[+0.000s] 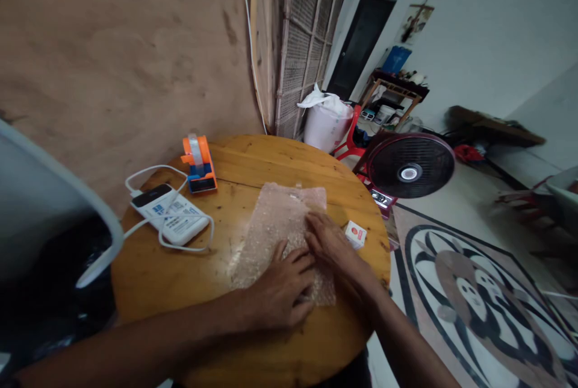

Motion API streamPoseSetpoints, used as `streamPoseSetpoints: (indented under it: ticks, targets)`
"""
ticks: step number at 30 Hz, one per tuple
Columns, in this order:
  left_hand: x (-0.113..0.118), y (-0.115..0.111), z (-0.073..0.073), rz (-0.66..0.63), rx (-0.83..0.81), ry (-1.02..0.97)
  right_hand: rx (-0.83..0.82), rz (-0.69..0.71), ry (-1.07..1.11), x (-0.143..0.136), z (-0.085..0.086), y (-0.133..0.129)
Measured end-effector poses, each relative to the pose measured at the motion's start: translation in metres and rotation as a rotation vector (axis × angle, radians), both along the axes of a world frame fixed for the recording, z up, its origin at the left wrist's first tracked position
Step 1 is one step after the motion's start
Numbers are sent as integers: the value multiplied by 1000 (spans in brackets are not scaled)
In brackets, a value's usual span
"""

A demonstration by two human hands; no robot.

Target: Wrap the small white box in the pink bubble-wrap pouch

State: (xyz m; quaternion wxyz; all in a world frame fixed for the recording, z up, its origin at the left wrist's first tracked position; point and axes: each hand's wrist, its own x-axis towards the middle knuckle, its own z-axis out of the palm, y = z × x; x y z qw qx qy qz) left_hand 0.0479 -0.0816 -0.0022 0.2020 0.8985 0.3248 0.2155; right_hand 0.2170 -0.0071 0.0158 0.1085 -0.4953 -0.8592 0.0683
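Observation:
A sheet of clear, pinkish bubble wrap lies on the round wooden table. My left hand rests on its lower part with the fingers spread. On the right side of the wrap lies my right hand, palm down with its fingers stretched out. The two hands almost meet at the fingertips. Just right of my right hand sits a small white box with a red mark. Whether anything lies under the wrap or the palms, I cannot tell.
An orange and blue tape dispenser stands at the table's back left. Near it lies a white power bank with a looped white cable. A dark red fan stands beyond the right edge, near a white bucket and red chair.

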Motion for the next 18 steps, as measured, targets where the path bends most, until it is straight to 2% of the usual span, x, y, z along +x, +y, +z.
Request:
streamPoseSetpoints:
  ticks: [4,8,11,14,16,18]
  targets:
    - [-1,1,2,0,-27,11,41,-3,-30,5,-16,-1]
    - [-4,4,5,-41,-98,30,66,-25,9,4,-24,-6]
    - [-8,2,17,-31,-139,57,75,-17,15,5,-26,-7]
    - [-16,5,37,-2,-79,68,109,22,15,8,-28,-8]
    - [-22,14,47,7,-13,94,136,37,28,9,-28,-9]
    - [-27,28,47,73,58,147,151,34,39,10,-28,-11]
